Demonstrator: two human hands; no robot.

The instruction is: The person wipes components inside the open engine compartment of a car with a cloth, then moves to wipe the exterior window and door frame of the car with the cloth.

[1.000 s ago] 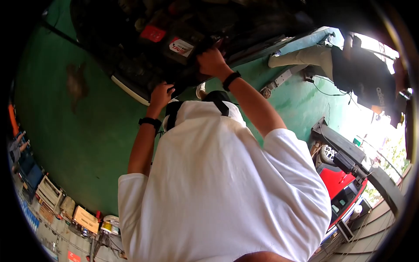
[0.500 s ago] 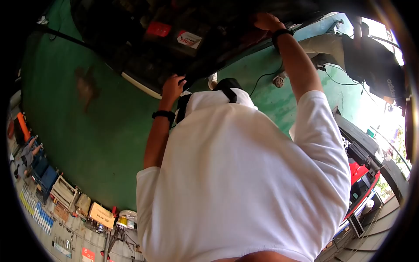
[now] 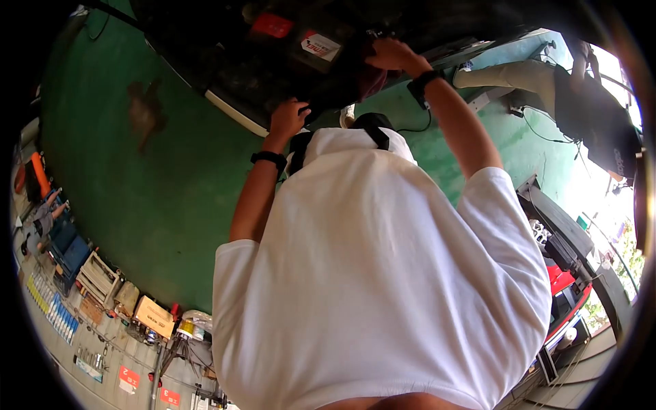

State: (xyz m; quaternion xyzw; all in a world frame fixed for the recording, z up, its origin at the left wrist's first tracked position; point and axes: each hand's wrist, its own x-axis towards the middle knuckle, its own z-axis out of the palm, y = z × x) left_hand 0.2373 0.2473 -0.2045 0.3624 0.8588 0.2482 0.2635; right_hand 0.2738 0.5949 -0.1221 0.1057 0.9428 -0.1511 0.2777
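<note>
My left hand (image 3: 288, 119), with a black band on the wrist, is closed at the front edge of a dark engine bay (image 3: 239, 61). A small dark thing shows at its fingertips; I cannot make out what it is. Farther in and to the right, my right hand (image 3: 395, 56) bends its fingers over a dark red cloth (image 3: 372, 80), partly lost in shadow. A box-shaped battery with a white and red label (image 3: 320, 46) sits left of my right hand. Beside it is a red patch (image 3: 273, 26).
A pale strip (image 3: 236, 113) runs along the vehicle's front edge. Green floor (image 3: 164, 205) lies to the left. Another person (image 3: 591, 109) is at the right, near cables. Shelved tools and a cardboard box (image 3: 154, 316) line the lower left.
My right hand has moved left and slightly down with the dark red cloth, closer to the battery. My left hand stays at the front edge. The whole view has shifted a little.
</note>
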